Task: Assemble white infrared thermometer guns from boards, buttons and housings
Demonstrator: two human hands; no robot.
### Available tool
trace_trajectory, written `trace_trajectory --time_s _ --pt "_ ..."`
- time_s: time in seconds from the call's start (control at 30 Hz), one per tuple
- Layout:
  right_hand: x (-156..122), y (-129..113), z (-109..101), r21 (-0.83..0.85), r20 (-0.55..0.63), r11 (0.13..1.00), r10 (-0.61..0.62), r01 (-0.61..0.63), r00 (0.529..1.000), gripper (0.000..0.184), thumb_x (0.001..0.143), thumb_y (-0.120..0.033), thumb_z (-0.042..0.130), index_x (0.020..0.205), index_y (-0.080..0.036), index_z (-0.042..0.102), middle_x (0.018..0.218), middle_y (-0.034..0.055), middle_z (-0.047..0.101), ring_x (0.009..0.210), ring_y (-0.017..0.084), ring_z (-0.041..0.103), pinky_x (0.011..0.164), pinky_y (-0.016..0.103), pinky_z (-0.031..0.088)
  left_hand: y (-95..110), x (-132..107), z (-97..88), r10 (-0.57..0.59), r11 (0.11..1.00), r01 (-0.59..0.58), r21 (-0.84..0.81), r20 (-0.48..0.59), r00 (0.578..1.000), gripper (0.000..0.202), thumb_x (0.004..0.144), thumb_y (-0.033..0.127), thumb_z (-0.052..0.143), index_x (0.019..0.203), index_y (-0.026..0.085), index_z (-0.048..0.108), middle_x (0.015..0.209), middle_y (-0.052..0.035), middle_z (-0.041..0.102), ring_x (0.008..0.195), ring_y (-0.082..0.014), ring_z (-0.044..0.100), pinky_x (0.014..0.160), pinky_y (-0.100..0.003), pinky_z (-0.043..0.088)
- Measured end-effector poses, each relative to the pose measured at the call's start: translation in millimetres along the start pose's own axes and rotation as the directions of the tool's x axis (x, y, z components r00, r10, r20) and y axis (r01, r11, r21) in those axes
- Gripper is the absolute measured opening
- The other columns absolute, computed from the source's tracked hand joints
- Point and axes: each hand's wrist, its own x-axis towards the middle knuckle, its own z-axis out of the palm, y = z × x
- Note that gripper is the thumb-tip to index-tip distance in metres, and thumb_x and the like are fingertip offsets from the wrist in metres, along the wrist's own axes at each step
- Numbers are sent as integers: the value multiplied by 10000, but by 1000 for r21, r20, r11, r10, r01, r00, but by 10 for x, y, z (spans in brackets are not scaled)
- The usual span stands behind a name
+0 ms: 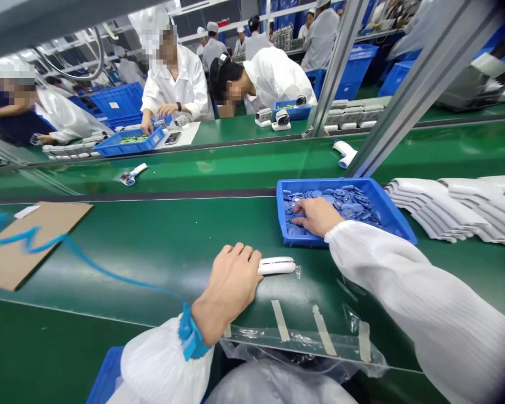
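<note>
- Left hand (229, 280) curled, fingers (240, 253) resting over a white plastic handle (276, 266) on the green tabletop (151, 269), close to the near edge.
- Right hand (317, 216) down in a blue tray (286, 193), among loose blue discs (340, 203); cannot tell if pinching one.
- White plastic shells (446, 207) stacked just beside the tray, apparently kept within easy reach.

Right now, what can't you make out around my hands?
Head view:
The left hand hides one end of the white plastic device.
The right hand covers some blue discs in the blue tray; their markings are too small.
The bottom edge cuts off a blue crate.
</note>
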Motion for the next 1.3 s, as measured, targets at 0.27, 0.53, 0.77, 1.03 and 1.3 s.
trace_trajectory --time_s 0.27,0.53,0.77,1.03,1.3 --pt "-211 129 -311 128 -131 990 68 -51 989 227 827 -228 643 1017 -148 739 794 86 706 782 250 659 806 374 464 -110 -73 -25 -412 710 295 -639 -38 910 156 909 317 588 937 220 469 777 27 556 653 -156 494 593 -273 335" --pt "-1029 -450 -418 813 96 569 78 -123 992 468 879 -547 610 1135 -165 700 653 -9 606 641 136 559 644 272 475 146 7 -98 -277 696 191 -692 -14 961 92 930 264 559 981 218 498 882 -9 612 765 -189 527 677 -294 354" --pt "-1381 -738 -217 884 56 459 86 -90 995 431 890 -553 614 1094 -191 728 675 -13 590 616 117 512 610 268 441 236 6 -47 -212 729 136 -671 -32 977 138 941 252 563 1067 233 510 971 -13 638 868 -217 556 754 -321 386" --pt "-1436 -654 -136 503 -307 776 -251 381 918 281 989 -286 536 1240 -216 640 1153 48 665 1024 147 635 871 253 486 215 -49 -104 -59 850 46 -524 -7 998 174 1015 342 455 1128 216 495 1020 -39 643 867 -232 577 761 -355 384" --pt "-1560 -608 -21 431 -252 840 -238 328 938 163 1012 -256 470 1109 -234 599 936 18 597 825 134 595 737 253 473 223 -28 -74 58 920 -78 -385 -63 996 114 1003 285 460 1037 213 542 944 -25 658 851 -222 576 798 -370 365"
